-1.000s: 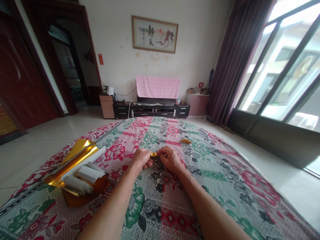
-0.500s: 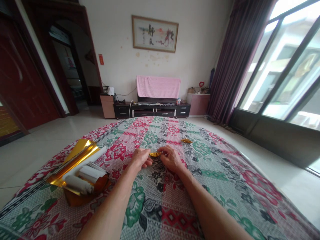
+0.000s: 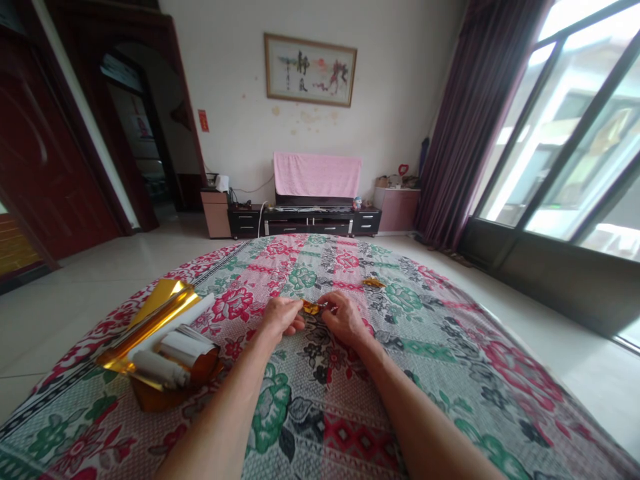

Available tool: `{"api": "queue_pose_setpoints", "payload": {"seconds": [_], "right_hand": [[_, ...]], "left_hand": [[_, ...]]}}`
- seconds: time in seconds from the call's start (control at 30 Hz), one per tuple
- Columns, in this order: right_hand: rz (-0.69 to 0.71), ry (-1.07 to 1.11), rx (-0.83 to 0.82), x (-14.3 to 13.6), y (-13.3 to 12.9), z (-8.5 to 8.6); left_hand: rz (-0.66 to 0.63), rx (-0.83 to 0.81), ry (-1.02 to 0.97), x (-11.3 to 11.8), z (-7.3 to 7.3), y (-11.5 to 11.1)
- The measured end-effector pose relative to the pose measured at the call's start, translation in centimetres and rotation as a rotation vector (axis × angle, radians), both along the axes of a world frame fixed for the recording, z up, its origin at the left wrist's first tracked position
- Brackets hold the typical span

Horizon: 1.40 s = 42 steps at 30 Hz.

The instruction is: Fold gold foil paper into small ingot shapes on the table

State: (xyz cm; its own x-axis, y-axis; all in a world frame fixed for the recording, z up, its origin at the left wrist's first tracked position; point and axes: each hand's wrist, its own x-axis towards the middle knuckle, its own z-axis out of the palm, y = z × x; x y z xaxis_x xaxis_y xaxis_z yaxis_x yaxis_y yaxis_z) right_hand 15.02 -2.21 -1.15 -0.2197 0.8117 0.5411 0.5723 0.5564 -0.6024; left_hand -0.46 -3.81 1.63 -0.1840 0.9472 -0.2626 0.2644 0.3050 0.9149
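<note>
Between my two hands, above the flowered cloth, is a small gold foil piece (image 3: 311, 307). My left hand (image 3: 284, 316) pinches its left end, with the other fingers curled below. The right end is held by the fingers of my right hand (image 3: 342, 317). A second gold foil piece (image 3: 373, 283) lies on the cloth beyond my right hand. To the left lie a gold foil roll (image 3: 155, 325) and white rolls (image 3: 184, 348), partly over more gold foil.
The flowered cloth (image 3: 430, 400) covers the round table. Past its far edge stand a black cabinet (image 3: 327, 228) and a screen draped with a pink towel (image 3: 317, 175). A purple curtain (image 3: 453, 127) hangs at the right by the windows.
The gold piece between my fingers has tilted and looks more creased or twisted in the middle. My hands have barely moved.
</note>
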Motion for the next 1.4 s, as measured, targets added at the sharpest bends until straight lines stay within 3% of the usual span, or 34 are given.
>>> {"api": "queue_pose_setpoints", "payload": {"seconds": [0.33, 0.77, 1.0, 1.4], "right_hand": [[0.007, -0.063, 0.064, -0.4, -0.1, -0.2], [0.104, -0.019, 0.181, -0.4, -0.6, 0.2], [0.002, 0.056, 0.054, -0.3, -0.1, 0.0], [-0.012, -0.035, 0.059, -0.3, 0.1, -0.1]], "left_hand": [[-0.014, 0.145, 0.137, 0.0, -1.0, 0.5], [-0.004, 0.169, -0.020, 0.0, -1.0, 0.5], [-0.050, 0.253, 0.153, 0.3, -1.3, 0.6], [-0.129, 0.409, 0.353, 0.4, -1.7, 0.7]]}}
